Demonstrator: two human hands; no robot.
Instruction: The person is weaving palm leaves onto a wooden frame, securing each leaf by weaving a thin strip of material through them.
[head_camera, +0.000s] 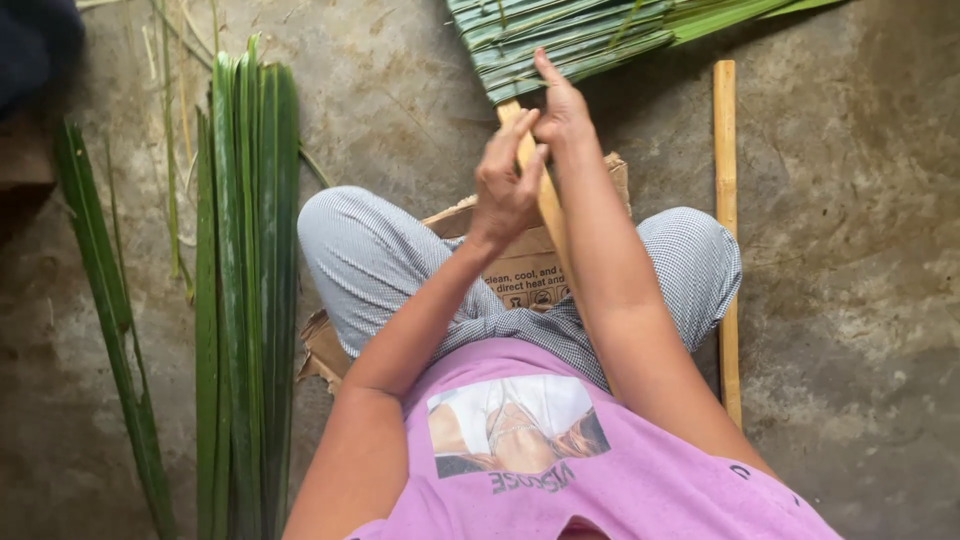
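A panel of folded green palm leaves (560, 35) lies on the concrete floor ahead of me, threaded on a yellowish bamboo stick (548, 200) that runs back toward my lap. My left hand (507, 180) is closed around the stick just below the panel. Touching the panel's lower edge, my right hand (562, 110) has its index finger stretched onto the leaves and seems to pinch a thin strand. I sit cross-legged on flattened cardboard (525, 270).
A bundle of long green palm leaves (245, 300) lies on the floor at my left, with a single leaf (110, 320) further left. A second bamboo stick (727, 230) lies by my right knee. A dark object (35, 45) sits at top left.
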